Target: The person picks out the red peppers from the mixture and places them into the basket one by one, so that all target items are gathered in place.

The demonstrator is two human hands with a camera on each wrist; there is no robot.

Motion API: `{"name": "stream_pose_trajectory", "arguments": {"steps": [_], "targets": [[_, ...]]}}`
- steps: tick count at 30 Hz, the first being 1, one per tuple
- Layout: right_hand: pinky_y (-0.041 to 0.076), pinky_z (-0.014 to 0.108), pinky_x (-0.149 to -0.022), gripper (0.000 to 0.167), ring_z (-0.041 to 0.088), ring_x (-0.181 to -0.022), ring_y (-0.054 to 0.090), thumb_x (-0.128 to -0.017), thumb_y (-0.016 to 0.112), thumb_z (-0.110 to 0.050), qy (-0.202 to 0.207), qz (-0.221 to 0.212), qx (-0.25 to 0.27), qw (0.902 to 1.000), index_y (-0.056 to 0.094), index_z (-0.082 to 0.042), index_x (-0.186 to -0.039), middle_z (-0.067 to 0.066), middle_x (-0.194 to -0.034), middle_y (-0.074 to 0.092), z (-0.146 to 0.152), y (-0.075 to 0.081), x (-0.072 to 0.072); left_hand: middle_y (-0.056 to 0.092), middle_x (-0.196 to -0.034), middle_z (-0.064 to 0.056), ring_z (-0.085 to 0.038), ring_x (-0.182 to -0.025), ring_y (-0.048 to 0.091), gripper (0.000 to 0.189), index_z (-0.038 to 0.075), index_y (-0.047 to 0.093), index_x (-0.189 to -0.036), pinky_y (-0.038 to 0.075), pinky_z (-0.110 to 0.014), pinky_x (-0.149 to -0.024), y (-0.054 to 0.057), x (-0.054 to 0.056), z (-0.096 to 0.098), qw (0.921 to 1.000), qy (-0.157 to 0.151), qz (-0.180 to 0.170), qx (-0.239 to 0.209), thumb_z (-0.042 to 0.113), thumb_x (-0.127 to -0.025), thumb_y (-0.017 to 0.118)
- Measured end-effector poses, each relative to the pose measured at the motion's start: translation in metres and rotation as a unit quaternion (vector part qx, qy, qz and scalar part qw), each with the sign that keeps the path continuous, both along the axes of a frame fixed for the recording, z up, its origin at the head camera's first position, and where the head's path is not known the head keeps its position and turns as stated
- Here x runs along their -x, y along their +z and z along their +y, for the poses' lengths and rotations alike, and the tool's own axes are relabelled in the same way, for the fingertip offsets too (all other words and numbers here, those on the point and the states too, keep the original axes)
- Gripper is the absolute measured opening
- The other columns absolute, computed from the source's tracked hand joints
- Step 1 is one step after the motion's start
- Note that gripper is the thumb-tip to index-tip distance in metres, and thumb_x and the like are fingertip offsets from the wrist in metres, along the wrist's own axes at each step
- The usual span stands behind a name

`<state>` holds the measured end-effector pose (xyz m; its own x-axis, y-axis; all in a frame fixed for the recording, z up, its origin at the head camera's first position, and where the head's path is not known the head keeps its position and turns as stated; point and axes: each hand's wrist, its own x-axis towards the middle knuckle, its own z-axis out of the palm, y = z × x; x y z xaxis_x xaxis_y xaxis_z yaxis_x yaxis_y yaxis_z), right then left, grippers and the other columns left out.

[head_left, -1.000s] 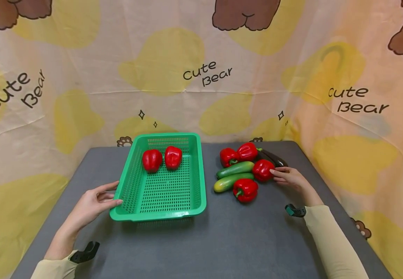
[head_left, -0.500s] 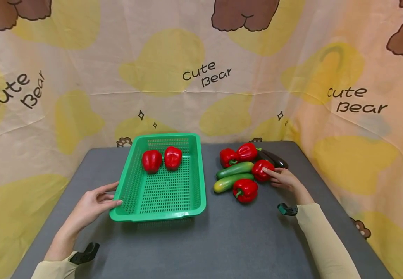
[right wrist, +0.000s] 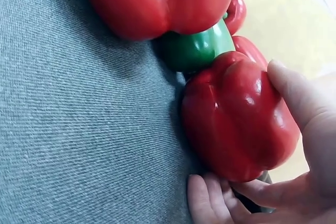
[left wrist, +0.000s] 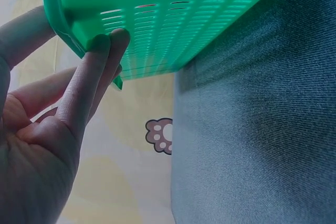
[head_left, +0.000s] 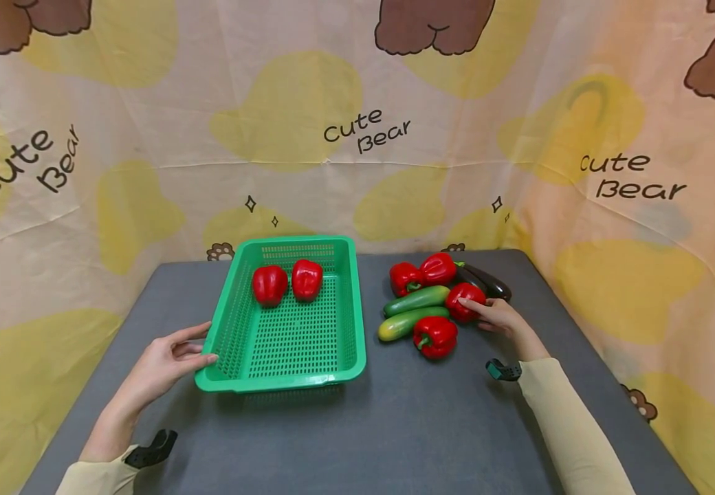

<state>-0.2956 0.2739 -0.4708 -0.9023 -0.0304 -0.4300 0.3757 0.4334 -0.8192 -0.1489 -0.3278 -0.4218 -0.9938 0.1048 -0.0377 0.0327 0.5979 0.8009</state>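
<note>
My left hand [head_left: 162, 368] holds the near left corner of a green plastic basket [head_left: 360, 344], its thumb over the rim. In the left wrist view its fingers [left wrist: 86, 82] press the basket's outer wall. Two red bell peppers [head_left: 269, 286] lie inside at the far end. On the right, my right hand [head_left: 506, 320] grips another red bell pepper [right wrist: 236, 124], thumb on top and fingers round its side; it rests on the table. Beside it lie two cucumbers [head_left: 416, 301], a nearer bell pepper [head_left: 435, 337] and two farther ones [head_left: 438, 269].
Dark eggplants [head_left: 487, 280] lie behind the gripped pepper, near the table's far right. The grey cloth-covered table [head_left: 357, 440] is bordered by a patterned fabric backdrop [head_left: 295, 124] at the back and both sides.
My right hand has moved left onto the bell pepper, its thumb passing from the pepper's right edge to its top. The pepper has shifted slightly left. My left hand and the basket stay put.
</note>
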Motion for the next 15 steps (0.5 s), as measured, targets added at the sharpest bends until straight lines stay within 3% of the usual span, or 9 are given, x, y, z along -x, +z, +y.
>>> {"name": "stream_pose_trajectory", "arguments": {"steps": [10, 15], "targets": [[0.045, 0.04, -0.096, 0.101, 0.036, -0.127, 0.04, -0.085, 0.061, -0.056, -0.016, 0.016, -0.017, 0.9996, 0.019, 0.014, -0.143, 0.027, -0.142, 0.03, -0.0052, -0.0014, -0.0008, 0.065, -0.117, -0.018, 0.006, -0.091, 0.062, 0.073, 0.007, 0.04, -0.144, 0.05, -0.021, -0.074, 0.0005, -0.0001, 0.0, 1.0, -0.001, 0.005, 0.005, 0.035, -0.085, 0.071], [0.046, 0.04, -0.095, 0.091, 0.035, -0.122, 0.046, -0.086, 0.062, -0.054, -0.021, 0.03, -0.032, 0.9988, 0.03, 0.014, -0.137, 0.025, -0.135, 0.038, -0.0088, -0.0005, -0.0045, 0.066, -0.115, -0.016, 0.005, -0.091, 0.063, 0.073, 0.006, 0.04, -0.144, 0.05, -0.022, -0.073, 0.001, -0.0002, 0.0001, 0.9998, -0.002, 0.005, 0.017, 0.036, -0.084, 0.071]]}}
